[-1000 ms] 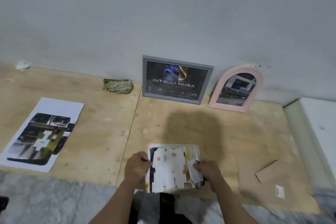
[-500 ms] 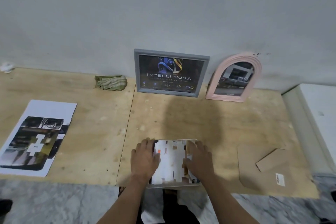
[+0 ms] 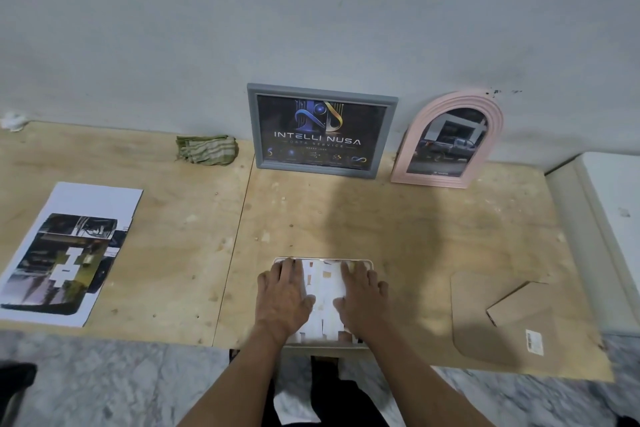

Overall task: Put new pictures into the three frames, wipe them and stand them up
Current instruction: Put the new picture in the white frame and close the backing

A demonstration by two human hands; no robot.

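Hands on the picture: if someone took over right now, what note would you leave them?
Left hand and right hand: both flat, pressing the new picture into the third frame, which lies at the board's near edge.
Done: grey frame and pink arched frame hold pictures and stand against the wall.
Left: refit the cardboard backing lying to the right, wipe with the green cloth, stand it up.

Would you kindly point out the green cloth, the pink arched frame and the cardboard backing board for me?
green cloth (image 3: 206, 149), head view, middle of the folded bundle.
pink arched frame (image 3: 423, 115), head view, left side of its rim.
cardboard backing board (image 3: 474, 333), head view, bare flat part left of the stand flap.
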